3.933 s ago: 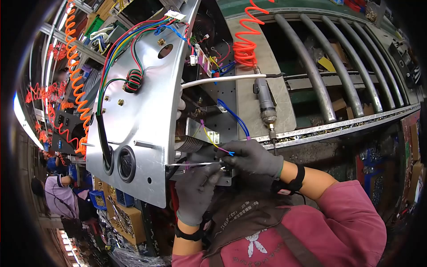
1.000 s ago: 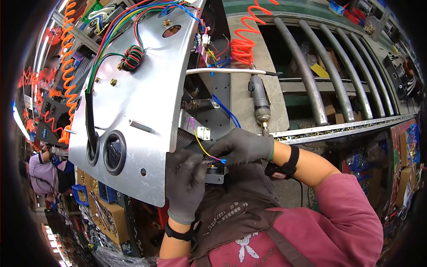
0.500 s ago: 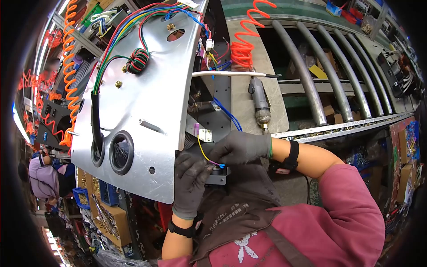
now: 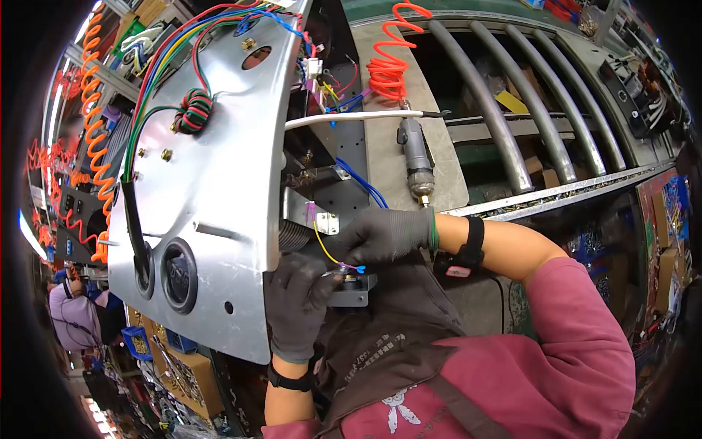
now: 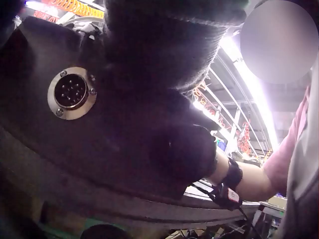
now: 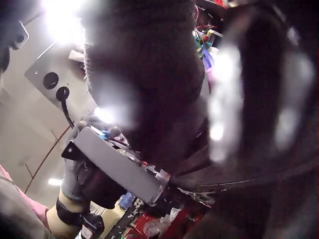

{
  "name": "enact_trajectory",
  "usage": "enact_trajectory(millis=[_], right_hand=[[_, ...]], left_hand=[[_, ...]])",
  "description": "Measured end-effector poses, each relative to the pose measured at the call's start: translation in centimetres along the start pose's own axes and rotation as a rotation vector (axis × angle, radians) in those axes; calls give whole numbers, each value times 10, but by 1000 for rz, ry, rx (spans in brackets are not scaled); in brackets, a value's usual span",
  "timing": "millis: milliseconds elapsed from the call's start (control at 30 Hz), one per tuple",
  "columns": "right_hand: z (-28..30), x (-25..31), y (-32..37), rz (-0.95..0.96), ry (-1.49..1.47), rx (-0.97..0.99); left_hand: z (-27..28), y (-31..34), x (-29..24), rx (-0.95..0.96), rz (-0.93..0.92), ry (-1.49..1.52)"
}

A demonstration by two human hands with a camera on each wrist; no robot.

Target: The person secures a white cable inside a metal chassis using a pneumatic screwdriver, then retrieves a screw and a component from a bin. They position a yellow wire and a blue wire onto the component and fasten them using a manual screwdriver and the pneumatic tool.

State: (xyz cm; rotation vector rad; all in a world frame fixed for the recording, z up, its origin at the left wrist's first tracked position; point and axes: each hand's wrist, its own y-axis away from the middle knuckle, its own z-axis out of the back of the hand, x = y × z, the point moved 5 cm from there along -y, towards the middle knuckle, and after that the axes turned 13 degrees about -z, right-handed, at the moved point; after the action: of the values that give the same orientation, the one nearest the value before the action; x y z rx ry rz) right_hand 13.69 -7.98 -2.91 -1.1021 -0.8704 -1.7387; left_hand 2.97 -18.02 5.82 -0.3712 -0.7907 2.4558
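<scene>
My gloved left hand [image 4: 296, 304] is at the lower edge of the large silver panel [image 4: 212, 168], its fingers bent toward a small metal bracket [image 4: 351, 296]. From the other side comes my gloved right hand [image 4: 387, 235], fingers curled, fingertips close to those of the left. A yellow wire [image 4: 320, 238] with a purple section and blue ends [image 4: 358, 269] runs down between both hands, over the bracket. I cannot tell what the fingertips pinch. In the right wrist view the bracket [image 6: 117, 162] stands in front of the left hand's fingers. A round multi-pin socket [image 5: 71, 92] shows in the left wrist view.
A pneumatic screwdriver [image 4: 417, 157] on a coiled orange hose [image 4: 387, 73] lies on the board beyond the right hand. Behind it runs a roller conveyor [image 4: 504, 110]. A white cable [image 4: 351, 117] sticks out across the board. Several coloured wires [image 4: 164, 66] hang over the panel.
A thin whitish strip seen between the hands several seconds ago no longer shows. Both hands have come down closer to the bracket. In the last second they stay there with small finger movements.
</scene>
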Motion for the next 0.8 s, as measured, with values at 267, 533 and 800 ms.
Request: enact_trajectory(millis=[267, 533, 800], right_hand=[[6, 6, 3, -54, -84, 39], [-5, -3, 6, 117, -110, -126], [-9, -9, 12, 80, -101, -247]], left_hand=[[-6, 11, 8, 19, 128, 10], [-3, 8, 6, -16, 44, -9], [-3, 2, 8, -10, 64, -1]])
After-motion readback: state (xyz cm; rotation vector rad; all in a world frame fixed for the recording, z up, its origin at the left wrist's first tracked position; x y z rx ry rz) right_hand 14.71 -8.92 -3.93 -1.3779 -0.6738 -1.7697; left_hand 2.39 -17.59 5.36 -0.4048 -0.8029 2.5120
